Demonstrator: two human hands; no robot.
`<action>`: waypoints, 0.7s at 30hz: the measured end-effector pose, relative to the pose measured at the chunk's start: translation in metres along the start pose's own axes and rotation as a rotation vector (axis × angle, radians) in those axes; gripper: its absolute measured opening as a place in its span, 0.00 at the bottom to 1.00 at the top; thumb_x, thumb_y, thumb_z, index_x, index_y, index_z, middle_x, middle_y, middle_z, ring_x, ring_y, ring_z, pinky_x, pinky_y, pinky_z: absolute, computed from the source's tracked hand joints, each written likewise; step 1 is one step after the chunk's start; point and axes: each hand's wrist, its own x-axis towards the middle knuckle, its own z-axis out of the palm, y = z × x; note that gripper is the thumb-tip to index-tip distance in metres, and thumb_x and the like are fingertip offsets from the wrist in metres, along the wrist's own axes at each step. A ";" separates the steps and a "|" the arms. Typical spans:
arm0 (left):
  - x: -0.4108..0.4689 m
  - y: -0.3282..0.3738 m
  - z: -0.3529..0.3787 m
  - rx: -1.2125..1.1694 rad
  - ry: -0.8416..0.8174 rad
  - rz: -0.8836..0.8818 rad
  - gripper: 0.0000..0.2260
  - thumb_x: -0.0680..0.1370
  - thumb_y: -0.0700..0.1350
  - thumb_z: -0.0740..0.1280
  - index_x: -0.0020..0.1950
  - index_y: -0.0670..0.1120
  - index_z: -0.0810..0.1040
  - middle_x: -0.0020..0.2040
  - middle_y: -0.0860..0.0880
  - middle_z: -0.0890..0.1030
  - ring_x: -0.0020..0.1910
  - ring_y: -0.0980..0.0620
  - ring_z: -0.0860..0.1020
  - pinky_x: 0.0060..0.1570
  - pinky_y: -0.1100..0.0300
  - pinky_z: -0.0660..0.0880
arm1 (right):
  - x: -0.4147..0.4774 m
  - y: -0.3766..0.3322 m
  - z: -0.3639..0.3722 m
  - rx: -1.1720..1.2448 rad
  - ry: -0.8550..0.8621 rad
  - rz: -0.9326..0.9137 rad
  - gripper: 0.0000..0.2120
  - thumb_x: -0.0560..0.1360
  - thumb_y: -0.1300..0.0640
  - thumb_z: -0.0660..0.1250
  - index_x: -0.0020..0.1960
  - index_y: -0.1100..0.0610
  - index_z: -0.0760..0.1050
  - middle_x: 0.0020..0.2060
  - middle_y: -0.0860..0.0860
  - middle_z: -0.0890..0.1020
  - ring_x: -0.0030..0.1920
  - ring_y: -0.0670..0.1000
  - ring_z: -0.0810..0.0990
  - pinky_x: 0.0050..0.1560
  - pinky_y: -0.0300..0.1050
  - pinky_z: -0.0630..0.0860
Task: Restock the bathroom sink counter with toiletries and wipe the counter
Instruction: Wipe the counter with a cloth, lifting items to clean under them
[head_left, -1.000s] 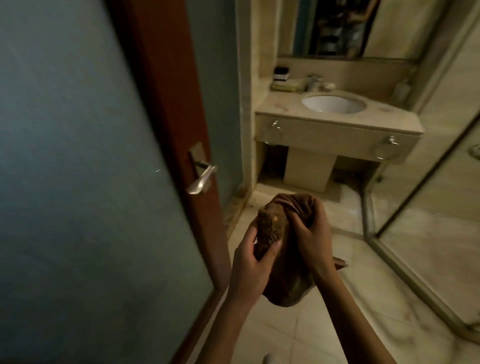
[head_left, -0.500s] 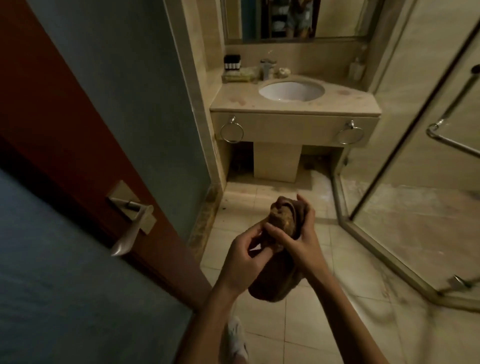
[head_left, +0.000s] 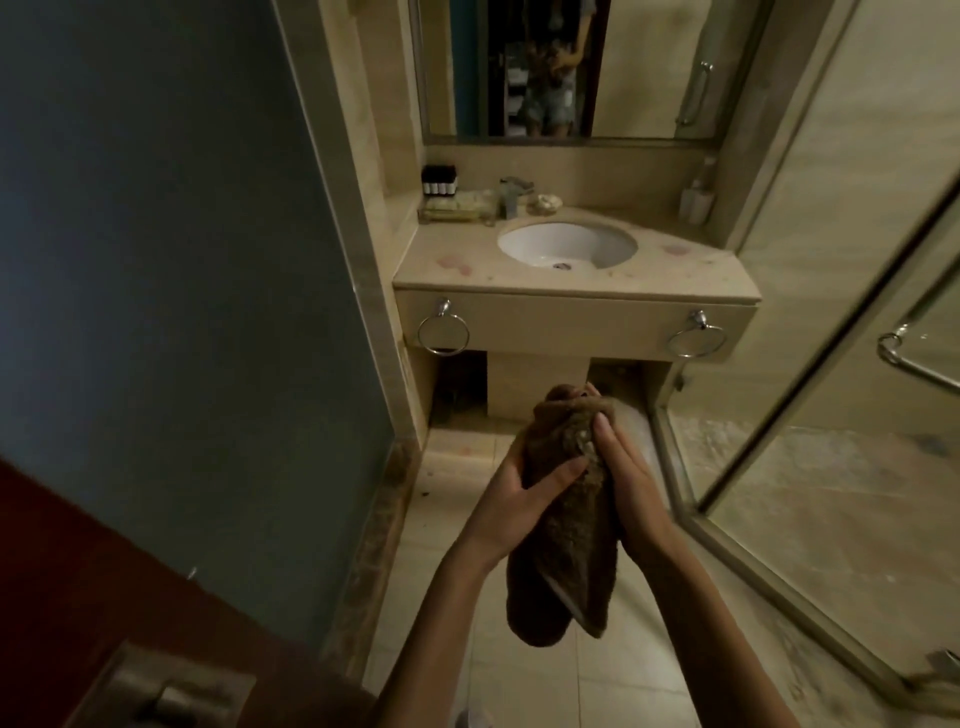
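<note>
A bunched brown towel (head_left: 566, 540) hangs in front of me over the tiled floor. My left hand (head_left: 511, 499) grips its left side with the thumb across the front. My right hand (head_left: 626, 488) holds its right side, fingers curled over the top fold. Ahead stands the beige sink counter (head_left: 691, 273) with pink stains and a white basin (head_left: 566, 243). At the counter's back left sit a tray of toiletries (head_left: 457, 208) and small dark bottles (head_left: 440, 182). A tap (head_left: 511, 195) stands behind the basin.
A soap dispenser (head_left: 696, 200) is at the counter's back right. Two towel rings (head_left: 443, 332) hang on the counter front. A glass shower enclosure (head_left: 831, 364) lies to the right. The brown door (head_left: 104, 623) with its handle is at lower left. A mirror (head_left: 561, 67) hangs above.
I have walked closer to the sink and the door has slid off to the lower left. Both hands have kept hold of the towel, regripping it slightly.
</note>
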 end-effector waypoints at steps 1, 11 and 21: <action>0.014 0.005 -0.003 0.007 -0.003 0.005 0.25 0.70 0.59 0.70 0.63 0.64 0.65 0.58 0.62 0.75 0.59 0.60 0.74 0.60 0.60 0.73 | 0.013 -0.002 0.002 -0.001 0.025 0.002 0.30 0.73 0.40 0.58 0.74 0.41 0.59 0.67 0.46 0.72 0.65 0.47 0.73 0.63 0.46 0.73; 0.114 -0.005 -0.043 0.022 0.219 -0.076 0.29 0.72 0.57 0.70 0.71 0.52 0.67 0.61 0.54 0.76 0.60 0.55 0.75 0.61 0.56 0.74 | 0.120 0.019 0.010 0.075 0.030 0.202 0.30 0.76 0.31 0.46 0.67 0.46 0.70 0.55 0.46 0.81 0.54 0.43 0.81 0.48 0.37 0.79; 0.271 0.007 -0.061 0.034 0.399 -0.110 0.16 0.77 0.52 0.67 0.60 0.60 0.65 0.49 0.66 0.71 0.51 0.66 0.72 0.42 0.74 0.70 | 0.289 0.026 -0.011 0.083 0.003 0.165 0.16 0.74 0.47 0.66 0.62 0.45 0.74 0.55 0.49 0.82 0.54 0.46 0.82 0.55 0.43 0.78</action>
